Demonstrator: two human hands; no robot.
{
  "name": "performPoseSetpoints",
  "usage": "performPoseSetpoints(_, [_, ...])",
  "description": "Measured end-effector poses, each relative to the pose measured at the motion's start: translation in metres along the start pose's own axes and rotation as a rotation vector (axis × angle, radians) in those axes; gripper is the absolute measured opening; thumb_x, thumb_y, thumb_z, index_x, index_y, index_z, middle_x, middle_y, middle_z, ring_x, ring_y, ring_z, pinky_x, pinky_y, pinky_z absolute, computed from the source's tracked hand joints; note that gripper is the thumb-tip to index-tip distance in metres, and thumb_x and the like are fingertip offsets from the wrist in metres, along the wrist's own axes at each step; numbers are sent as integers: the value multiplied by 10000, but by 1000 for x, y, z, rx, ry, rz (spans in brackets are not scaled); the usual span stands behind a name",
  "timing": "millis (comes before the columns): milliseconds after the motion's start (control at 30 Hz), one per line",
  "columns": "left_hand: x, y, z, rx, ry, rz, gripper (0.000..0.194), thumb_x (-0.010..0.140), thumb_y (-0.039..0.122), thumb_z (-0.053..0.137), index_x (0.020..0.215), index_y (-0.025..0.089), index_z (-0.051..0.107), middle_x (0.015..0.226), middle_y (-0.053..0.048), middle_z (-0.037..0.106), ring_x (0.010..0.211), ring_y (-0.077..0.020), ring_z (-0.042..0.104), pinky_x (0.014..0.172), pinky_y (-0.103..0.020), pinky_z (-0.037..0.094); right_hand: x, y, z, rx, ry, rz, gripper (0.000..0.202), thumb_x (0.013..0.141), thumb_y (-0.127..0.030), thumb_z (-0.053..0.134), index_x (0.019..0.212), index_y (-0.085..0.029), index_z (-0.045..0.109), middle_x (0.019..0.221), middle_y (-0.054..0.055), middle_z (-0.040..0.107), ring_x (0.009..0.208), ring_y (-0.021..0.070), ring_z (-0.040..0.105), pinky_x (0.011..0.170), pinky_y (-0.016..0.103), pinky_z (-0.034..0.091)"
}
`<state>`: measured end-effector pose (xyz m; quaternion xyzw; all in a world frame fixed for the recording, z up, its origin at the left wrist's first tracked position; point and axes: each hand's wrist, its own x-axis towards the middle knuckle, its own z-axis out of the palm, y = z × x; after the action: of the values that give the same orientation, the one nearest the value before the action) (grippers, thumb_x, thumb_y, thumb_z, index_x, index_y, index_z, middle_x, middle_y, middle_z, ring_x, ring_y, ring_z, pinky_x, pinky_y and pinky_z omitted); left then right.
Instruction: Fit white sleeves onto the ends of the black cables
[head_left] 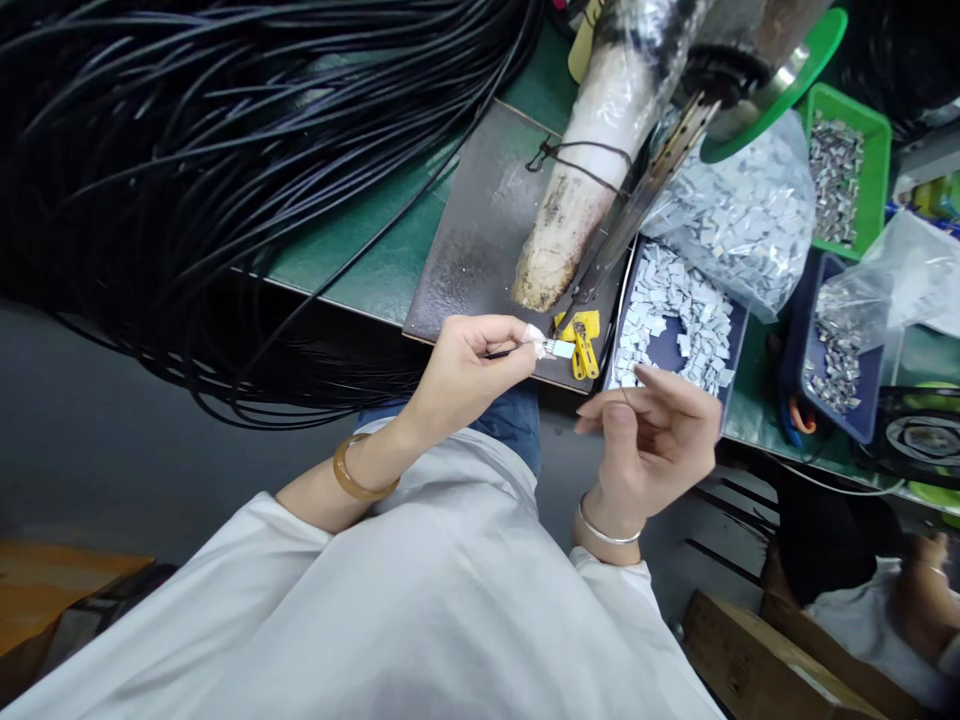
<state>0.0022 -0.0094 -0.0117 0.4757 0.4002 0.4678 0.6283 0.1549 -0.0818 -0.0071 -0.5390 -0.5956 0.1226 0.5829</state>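
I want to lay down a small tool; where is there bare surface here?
The dark plate shows bare surface left of the wrapped column, as does the green tabletop between plate and cables. It is crowded at the plate's near right corner, by the yellow tool, and further right, where the tray of pale pieces, plastic bag and green bin cluster.

The small pale piece [564, 349] is flat and rectangular, joined by thin metallic parts to the black cable [504, 352], which the left hand [480, 365] pinches. The thin strand [625, 397] is between the fingers of the right hand [660, 435].
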Motion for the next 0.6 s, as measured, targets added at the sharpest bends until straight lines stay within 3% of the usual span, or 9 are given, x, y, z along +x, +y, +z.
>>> performPoseSetpoints(133, [1,2,1,-1,15,-5,124,730,166,681,611,134,668,505,57,436,493,-45,326,464,-180,297,0,6,2,-120,-17,-3,242,878,-89,672,1046,-263,676,878,-20,777,762,175,775,665,326,659])
performPoseSetpoints(267, [2,4,4,9,25,3,125,731,162,684,609,136,669,500,60,418,490,-46,325,462,-175,309,4,15,12,-152,-95,-46,172,889,-143,685,1027,-243,665,1094,37,771,993,208,768,814,374,677])
performPoseSetpoints(600, [4,4,6,85,82,86,188,755,152,680,576,144,624,494,56,371,483,-44,274,448,-187,240,12,18,25,-149,-70,-149,174,868,-117,699,982,-246,676,1173,44,746,1054,217,747,829,398,690])
